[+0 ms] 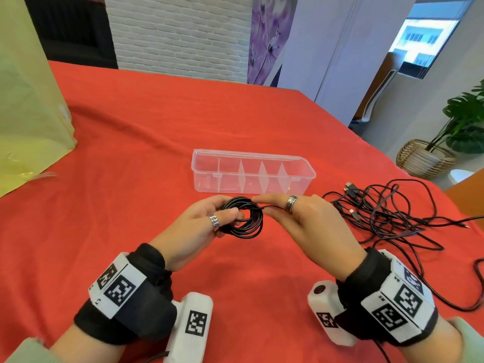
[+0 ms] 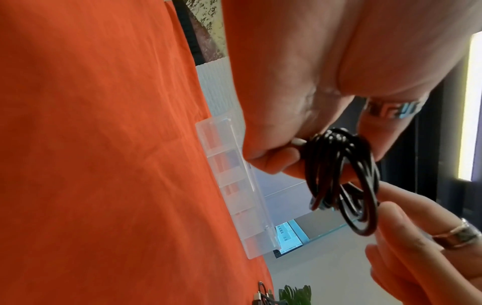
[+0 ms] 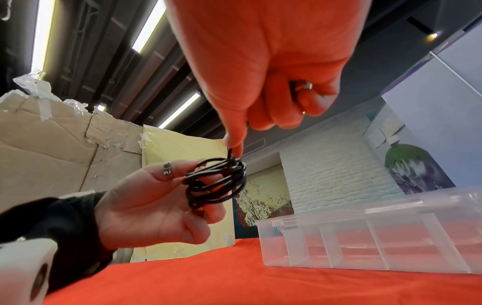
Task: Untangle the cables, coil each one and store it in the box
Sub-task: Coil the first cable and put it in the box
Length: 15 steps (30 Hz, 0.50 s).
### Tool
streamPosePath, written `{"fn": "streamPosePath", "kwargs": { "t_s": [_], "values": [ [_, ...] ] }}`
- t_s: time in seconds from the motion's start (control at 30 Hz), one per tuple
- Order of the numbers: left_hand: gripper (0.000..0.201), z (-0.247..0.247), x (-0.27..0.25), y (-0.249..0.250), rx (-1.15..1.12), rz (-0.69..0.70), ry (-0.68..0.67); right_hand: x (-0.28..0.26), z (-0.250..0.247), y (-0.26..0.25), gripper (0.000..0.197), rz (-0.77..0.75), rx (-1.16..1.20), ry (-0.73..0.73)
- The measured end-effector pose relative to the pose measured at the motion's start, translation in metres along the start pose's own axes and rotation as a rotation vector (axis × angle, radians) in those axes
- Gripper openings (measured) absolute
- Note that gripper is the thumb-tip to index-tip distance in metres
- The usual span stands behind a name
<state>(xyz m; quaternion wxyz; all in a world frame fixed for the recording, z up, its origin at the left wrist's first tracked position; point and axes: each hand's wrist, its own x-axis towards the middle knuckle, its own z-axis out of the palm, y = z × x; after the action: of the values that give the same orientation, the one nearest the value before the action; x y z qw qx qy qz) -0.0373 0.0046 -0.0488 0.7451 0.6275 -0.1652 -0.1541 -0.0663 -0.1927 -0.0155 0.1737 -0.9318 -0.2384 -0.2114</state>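
My left hand (image 1: 225,209) grips a small coil of black cable (image 1: 255,226) a little above the red tablecloth, thumb over the loops and fingers through them. My right hand (image 1: 263,203) pinches the cable's loose end at the coil's upper right edge. In the left wrist view the coil (image 2: 336,165) hangs from the left hand (image 2: 281,161), with the right hand (image 2: 407,227) just below it. In the right wrist view the right hand (image 3: 234,144) nips the strand on top of the coil (image 3: 241,173). A clear divided box (image 1: 209,184) stands open and empty just behind both hands. A tangle of black cables (image 1: 387,213) lies to the right.
A yellow bag (image 1: 26,100) stands at the table's left. The red tablecloth (image 1: 131,153) stretches wide to the left and behind the box. The table's right edge runs close past the tangle, with a potted plant in a wicker basket (image 1: 429,158) on the floor beyond.
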Motion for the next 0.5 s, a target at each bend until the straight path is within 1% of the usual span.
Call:
{"fn": "streamPosePath", "kwargs": {
  "t_s": [0.07, 0.13, 0.17, 0.23, 0.3, 0.37, 0.5],
  "values": [
    [0.027, 0.002, 0.0, 0.0, 0.104, -0.013, 0.015, 0.001, -0.003, -0.001, 0.031, -0.062, -0.121, 0.059],
    [0.017, 0.002, 0.0, -0.003, 0.198, -0.011, 0.041, 0.002, -0.005, -0.002, 0.033, -0.133, -0.236, 0.126],
    [0.02, 0.002, 0.001, -0.003, 0.238, 0.002, 0.048, 0.002, -0.006, -0.002, 0.034, -0.158, -0.267, 0.157],
    [0.024, 0.0, 0.0, -0.003, 0.319, 0.03, 0.026, 0.004, -0.008, -0.002, 0.035, -0.169, -0.276, 0.198],
    [0.023, -0.001, -0.001, -0.001, 0.372, 0.045, -0.015, 0.008, -0.008, 0.001, 0.037, -0.155, -0.246, 0.196],
    [0.02, -0.001, -0.004, 0.0, 0.342, 0.036, -0.057, 0.014, -0.006, 0.006, 0.037, -0.142, -0.202, 0.188],
    [0.03, 0.002, -0.006, 0.002, 0.161, 0.032, -0.093, 0.026, 0.003, 0.016, 0.031, -0.103, -0.112, 0.246]
  ]
}}
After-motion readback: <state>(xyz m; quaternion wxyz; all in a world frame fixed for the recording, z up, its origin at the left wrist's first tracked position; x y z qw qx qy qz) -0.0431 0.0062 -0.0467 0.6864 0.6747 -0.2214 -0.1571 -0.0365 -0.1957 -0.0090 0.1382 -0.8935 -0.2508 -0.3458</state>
